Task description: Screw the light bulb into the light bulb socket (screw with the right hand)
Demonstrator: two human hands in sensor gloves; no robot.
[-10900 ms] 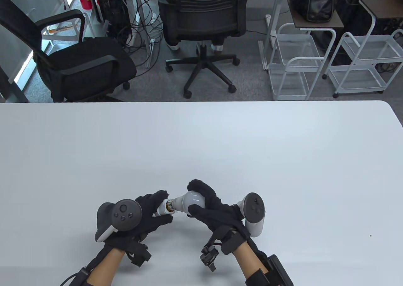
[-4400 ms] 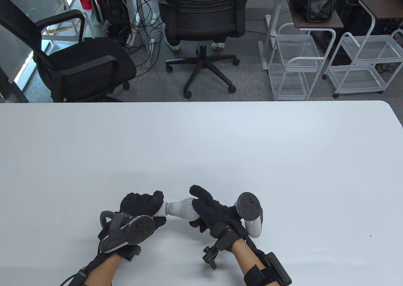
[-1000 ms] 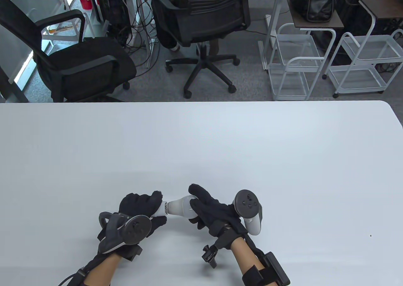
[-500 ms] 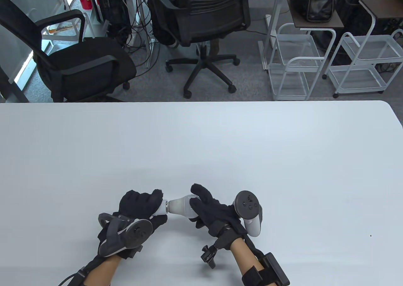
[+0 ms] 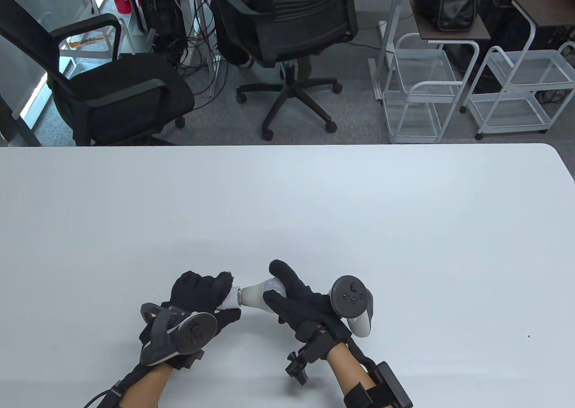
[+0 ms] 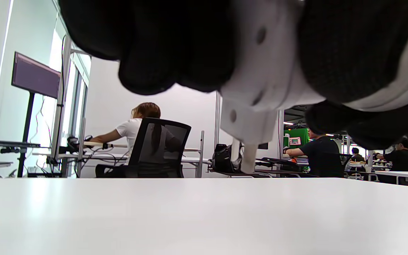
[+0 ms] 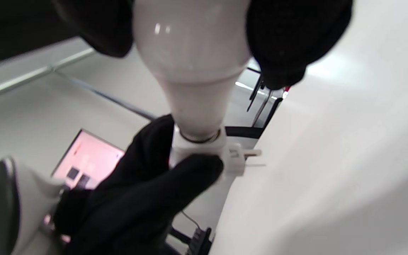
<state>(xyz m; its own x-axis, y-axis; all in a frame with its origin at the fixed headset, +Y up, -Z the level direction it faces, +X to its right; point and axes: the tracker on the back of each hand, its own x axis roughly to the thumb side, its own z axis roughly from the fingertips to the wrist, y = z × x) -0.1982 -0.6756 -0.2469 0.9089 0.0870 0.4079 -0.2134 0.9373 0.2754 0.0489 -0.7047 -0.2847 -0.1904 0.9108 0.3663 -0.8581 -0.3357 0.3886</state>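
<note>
Office clutter fills the far side of my table view: two black office chairs (image 5: 287,30), white wire carts (image 5: 422,89) and tangled cables behind the white counter (image 5: 287,201). Near the counter's front edge I see both of my gloved hands meeting around the task's parts.

My left hand (image 5: 197,300) is wrapped around the light bulb socket (image 5: 230,296), a small white fitting; only its end shows between the fingers (image 5: 222,284) in the table view. In the left wrist view the socket (image 6: 260,81) hangs from my clenched grip just above the counter, with a plug pin pointing down from its body.

My right hand (image 5: 298,302) grasps the light bulb (image 5: 258,293) by its round globe, thumb on one side and fingers on the other. The bulb lies roughly level, its narrow neck pointing left into the socket. In the right wrist view the bulb (image 7: 193,53) narrows down to its neck, and only a thin ring of metal thread shows where it enters the socket (image 7: 204,150), so the base sits almost fully inside. Both parts are held off the counter, between my two hands. A tracker (image 5: 352,300) rides on the back of my right hand, and another tracker (image 5: 177,336) on my left.
</note>
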